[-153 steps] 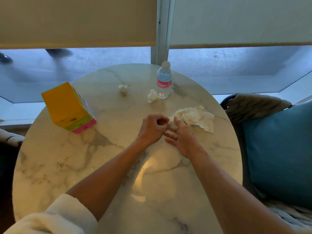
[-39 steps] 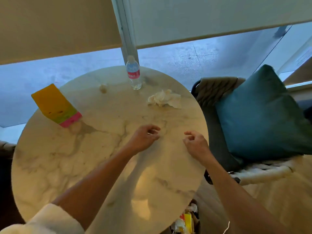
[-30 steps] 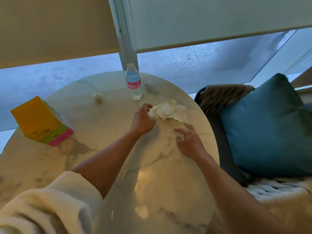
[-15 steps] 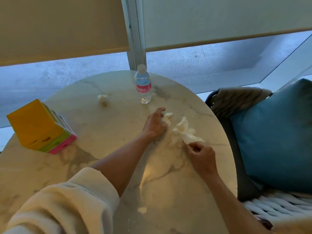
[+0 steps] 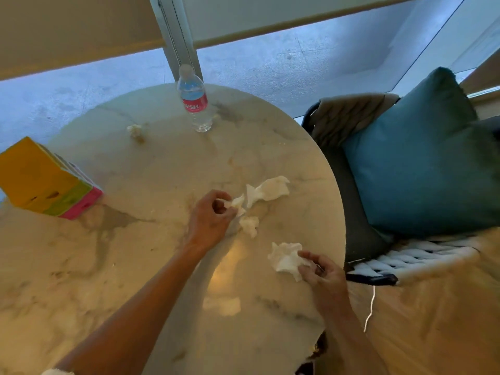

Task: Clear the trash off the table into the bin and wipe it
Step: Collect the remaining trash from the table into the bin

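On the round marble table (image 5: 113, 266), my left hand (image 5: 209, 220) pinches a small white tissue scrap (image 5: 236, 203) near the middle. A larger crumpled tissue (image 5: 267, 190) lies just beyond it, and another small piece (image 5: 249, 224) sits right beside my left hand. Near the table's right edge my right hand (image 5: 323, 274) grips a crumpled white tissue (image 5: 285, 259). A tiny tissue ball (image 5: 134, 129) lies at the far side, left of a water bottle (image 5: 194, 101) that stands upright.
A yellow, green and pink tissue box (image 5: 40, 180) lies at the table's left edge. A chair with a teal cushion (image 5: 416, 163) stands close on the right. The top of a bin (image 5: 311, 355) shows below the table's near right edge.
The tissue heap has come apart into pieces. My right hand has pulled one piece toward the near right edge. My left hand now pinches a small scrap.
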Tool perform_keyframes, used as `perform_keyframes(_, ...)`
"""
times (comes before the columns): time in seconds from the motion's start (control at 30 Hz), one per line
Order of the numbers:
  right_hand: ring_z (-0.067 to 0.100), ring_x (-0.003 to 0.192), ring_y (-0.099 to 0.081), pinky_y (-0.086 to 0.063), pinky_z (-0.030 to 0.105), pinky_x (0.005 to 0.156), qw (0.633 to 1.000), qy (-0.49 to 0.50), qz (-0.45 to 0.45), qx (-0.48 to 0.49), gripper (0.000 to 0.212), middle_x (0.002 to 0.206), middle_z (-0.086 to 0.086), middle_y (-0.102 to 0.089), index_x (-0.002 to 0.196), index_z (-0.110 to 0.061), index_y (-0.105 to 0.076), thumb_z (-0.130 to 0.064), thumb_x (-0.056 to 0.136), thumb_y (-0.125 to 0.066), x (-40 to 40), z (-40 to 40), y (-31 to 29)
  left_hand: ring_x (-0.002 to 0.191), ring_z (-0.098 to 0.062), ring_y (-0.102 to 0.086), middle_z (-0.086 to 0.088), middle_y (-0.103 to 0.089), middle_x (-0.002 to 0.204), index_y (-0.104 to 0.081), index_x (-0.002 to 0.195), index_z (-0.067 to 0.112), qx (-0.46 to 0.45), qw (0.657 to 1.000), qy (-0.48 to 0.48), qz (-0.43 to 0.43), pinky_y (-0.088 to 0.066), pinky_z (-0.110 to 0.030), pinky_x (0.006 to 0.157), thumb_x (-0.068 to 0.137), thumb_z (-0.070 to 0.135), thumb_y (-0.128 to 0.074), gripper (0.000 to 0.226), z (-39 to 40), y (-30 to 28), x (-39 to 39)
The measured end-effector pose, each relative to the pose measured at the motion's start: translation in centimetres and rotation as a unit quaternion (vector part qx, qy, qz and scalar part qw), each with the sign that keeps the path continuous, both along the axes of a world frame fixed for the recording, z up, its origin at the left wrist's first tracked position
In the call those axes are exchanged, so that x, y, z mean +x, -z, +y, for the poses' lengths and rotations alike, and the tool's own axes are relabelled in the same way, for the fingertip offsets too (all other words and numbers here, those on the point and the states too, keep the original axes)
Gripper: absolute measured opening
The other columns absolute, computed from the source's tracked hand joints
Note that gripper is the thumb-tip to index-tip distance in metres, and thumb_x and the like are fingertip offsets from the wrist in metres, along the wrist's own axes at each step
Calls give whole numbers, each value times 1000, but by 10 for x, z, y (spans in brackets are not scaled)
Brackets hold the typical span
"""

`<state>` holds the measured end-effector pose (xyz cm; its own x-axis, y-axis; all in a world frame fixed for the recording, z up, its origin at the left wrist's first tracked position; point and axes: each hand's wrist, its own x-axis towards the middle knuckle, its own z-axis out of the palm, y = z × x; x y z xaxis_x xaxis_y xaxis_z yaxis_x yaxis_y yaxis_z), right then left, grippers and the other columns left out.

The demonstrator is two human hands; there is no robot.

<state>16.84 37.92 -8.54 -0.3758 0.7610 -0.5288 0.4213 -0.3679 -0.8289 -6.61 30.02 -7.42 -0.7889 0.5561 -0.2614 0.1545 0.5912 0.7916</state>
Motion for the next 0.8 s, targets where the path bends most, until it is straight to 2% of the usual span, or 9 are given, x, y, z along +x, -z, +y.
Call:
perform_keyframes(0.17,17,82,-71,-59,33,72,999,38,-10,-26,19,89,5,-74,88,-19,-74,-4,89,-63,65,-12,4,53,-1,-45,8,-53,60,-55,68,17,29,998,-2,-64,-39,-16,55,78,11,-73,22,-52,-18,97)
perform_keyframes(0.27,7,69,-69,-57,21,61,998,42,-32,-23,20,80,-3,-73,84,-21,-72,-6,91,-61,108,-16,12,58,-6,-52,0,-58,63,-57,66,15,20,993,53,-104,-41,-18,60,80,8,-72,23,-69,-17,160)
perform_keyframes(0.4,0,60,-60,-46,12,52,996,28,-86,-29,22,84,-12,-68,88,-27,-73,-9,92,-60,172,-19,39,81,-5,-66,6,-70,79,-68,63,19,-20,983,99,-152,-49,-17,76,78,-7,-67,29,-83,8,241)
perform_keyframes(0.47,-1,50,-53,-40,13,46,992,6,-117,-42,19,85,-4,-69,94,-25,-73,-13,91,-60,203,-20,59,82,-2,-66,11,-71,82,-71,63,29,-47,977,111,-175,-49,-15,77,78,-7,-68,39,-87,29,278)
perform_keyframes(0.53,0,52,-53,-43,21,50,988,-9,-149,-51,19,87,-4,-71,101,-25,-74,-18,89,-60,231,-24,85,83,5,-65,20,-71,82,-71,64,43,-88,967,132,-201,-48,-11,78,82,1,-70,45,-91,54,312)
perform_keyframes(0.6,6,71,-63,-54,31,67,982,-34,-177,-53,24,99,-9,-72,100,-38,-73,-30,80,-62,254,-26,115,84,8,-64,20,-71,87,-72,72,45,-118,958,145,-218,-49,-10,79,83,10,-71,37,-95,79,341)
perform_keyframes(0.67,11,79,-65,-56,38,80,976,-60,-202,-57,28,105,-10,-72,94,-48,-70,-39,71,-59,278,-29,161,87,9,-62,14,-71,102,-73,95,34,-136,954,145,-225,-48,-7,79,85,14,-69,23,-95,101,362)
perform_keyframes(0.73,12,77,-66,-57,38,80,971,-75,-213,-72,32,107,-5,-71,102,-40,-71,-28,74,-60,286,-33,179,88,11,-57,13,-64,115,-68,115,22,-161,949,144,-228,-41,1,73,88,15,-65,28,-92,128,375)
perform_keyframes(0.8,11,70,-62,-55,32,73,968,-83,-220,-91,39,96,-4,-68,117,-27,-68,-15,81,-60,284,-35,185,85,11,-53,14,-57,117,-62,121,17,-183,943,132,-244,-39,4,68,89,12,-62,33,-86,151,379)
